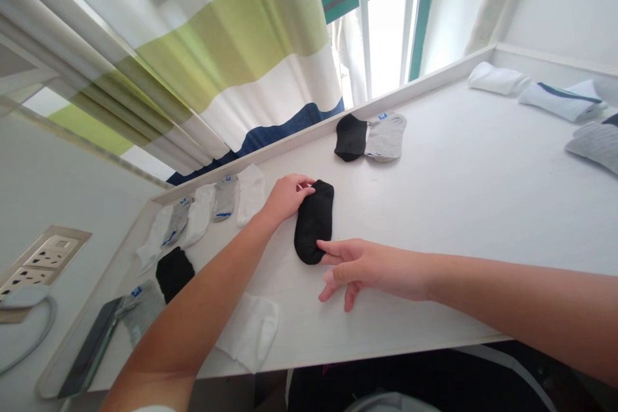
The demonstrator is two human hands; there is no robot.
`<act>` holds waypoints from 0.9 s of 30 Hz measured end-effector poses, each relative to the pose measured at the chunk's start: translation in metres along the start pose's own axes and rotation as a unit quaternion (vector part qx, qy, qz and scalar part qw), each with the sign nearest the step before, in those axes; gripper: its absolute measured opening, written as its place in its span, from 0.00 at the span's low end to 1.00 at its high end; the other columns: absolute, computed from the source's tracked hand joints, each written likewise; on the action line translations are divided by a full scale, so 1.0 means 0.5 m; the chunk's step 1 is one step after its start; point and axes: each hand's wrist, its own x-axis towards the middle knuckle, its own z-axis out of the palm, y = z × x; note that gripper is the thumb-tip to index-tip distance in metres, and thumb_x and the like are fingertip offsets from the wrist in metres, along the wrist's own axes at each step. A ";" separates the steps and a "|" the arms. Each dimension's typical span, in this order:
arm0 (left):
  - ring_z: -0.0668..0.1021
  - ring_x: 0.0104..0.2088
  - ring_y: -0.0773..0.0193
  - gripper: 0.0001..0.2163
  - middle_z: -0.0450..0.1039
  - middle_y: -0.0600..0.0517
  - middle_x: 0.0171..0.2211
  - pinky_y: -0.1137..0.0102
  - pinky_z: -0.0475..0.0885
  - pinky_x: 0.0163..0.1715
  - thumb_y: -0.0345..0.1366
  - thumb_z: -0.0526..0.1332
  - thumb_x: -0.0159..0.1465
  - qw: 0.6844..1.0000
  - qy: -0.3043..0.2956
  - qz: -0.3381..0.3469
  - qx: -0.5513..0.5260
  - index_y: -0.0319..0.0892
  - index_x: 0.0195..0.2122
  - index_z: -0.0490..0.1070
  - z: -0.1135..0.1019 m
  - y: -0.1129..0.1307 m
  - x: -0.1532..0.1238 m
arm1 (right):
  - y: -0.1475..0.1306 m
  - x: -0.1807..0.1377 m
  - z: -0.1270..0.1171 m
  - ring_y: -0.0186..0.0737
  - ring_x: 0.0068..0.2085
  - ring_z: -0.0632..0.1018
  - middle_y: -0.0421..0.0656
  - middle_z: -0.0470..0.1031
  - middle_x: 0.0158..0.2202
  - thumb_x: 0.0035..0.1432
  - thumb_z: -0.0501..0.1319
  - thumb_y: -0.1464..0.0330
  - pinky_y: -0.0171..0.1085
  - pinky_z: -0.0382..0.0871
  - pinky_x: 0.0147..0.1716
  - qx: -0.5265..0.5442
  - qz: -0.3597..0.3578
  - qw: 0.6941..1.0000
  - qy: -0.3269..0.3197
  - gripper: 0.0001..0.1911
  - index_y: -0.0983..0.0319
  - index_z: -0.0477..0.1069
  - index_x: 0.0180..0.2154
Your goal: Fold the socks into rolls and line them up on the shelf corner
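A black sock lies flat on the white table in front of me, its length running away from me. At its far end, my left hand has thumb and fingers closed on the upper left edge. My right hand is at the near end, one fingertip touching the sock's lower right edge and the other fingers spread apart. Beyond them, a smaller black sock and a grey sock lie side by side near the table's back rim.
Several white and grey socks line the left back. Another black sock, a grey sock, a white sock and a dark flat object lie nearer. Rolled white socks and a grey bundle sit at right.
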 end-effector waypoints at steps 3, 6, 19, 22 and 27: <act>0.78 0.38 0.60 0.12 0.80 0.49 0.40 0.65 0.72 0.49 0.35 0.66 0.64 1.000 0.004 0.006 0.001 0.42 0.48 0.82 0.000 0.003 -0.001 | -0.001 0.003 0.000 0.44 0.45 0.85 0.60 0.73 0.61 0.61 0.68 0.64 0.37 0.78 0.36 0.020 0.004 1.000 -0.012 0.54 0.67 0.38 0.76; 0.77 0.37 0.62 0.14 0.77 0.48 0.43 0.64 0.72 0.48 0.36 0.65 0.65 0.999 0.050 0.013 0.001 0.42 0.51 0.80 -0.012 0.008 -0.021 | -0.003 0.002 -0.004 0.41 0.37 0.85 0.54 0.78 0.56 0.62 0.66 0.65 0.38 0.78 0.36 0.016 0.006 0.999 -0.047 0.57 0.61 0.29 0.77; 0.73 0.29 0.61 0.17 0.75 0.53 0.26 0.66 0.62 0.31 0.50 0.61 0.65 0.989 -0.083 -0.124 -0.004 0.43 0.26 0.74 -0.034 0.052 -0.247 | -0.023 0.030 -0.088 0.55 0.59 0.76 0.51 0.78 0.59 0.67 0.57 0.71 0.56 0.68 0.56 -0.652 -0.337 0.653 0.187 0.17 0.59 0.80 0.52; 0.72 0.28 0.62 0.16 0.75 0.53 0.26 0.67 0.63 0.31 0.50 0.63 0.62 0.984 -0.085 -0.144 -0.057 0.43 0.27 0.76 -0.021 0.039 -0.240 | -0.010 0.046 -0.097 0.55 0.64 0.74 0.51 0.75 0.63 0.67 0.58 0.71 0.58 0.65 0.61 -0.697 -0.314 0.620 0.177 0.19 0.60 0.78 0.55; 0.68 0.25 0.65 0.16 0.71 0.55 0.23 0.68 0.59 0.28 0.51 0.65 0.58 0.975 -0.095 -0.151 -0.132 0.42 0.28 0.75 -0.022 0.020 -0.232 | -0.003 0.052 -0.098 0.55 0.64 0.74 0.53 0.71 0.67 0.67 0.58 0.70 0.62 0.58 0.66 -0.732 -0.259 0.612 0.151 0.21 0.61 0.76 0.58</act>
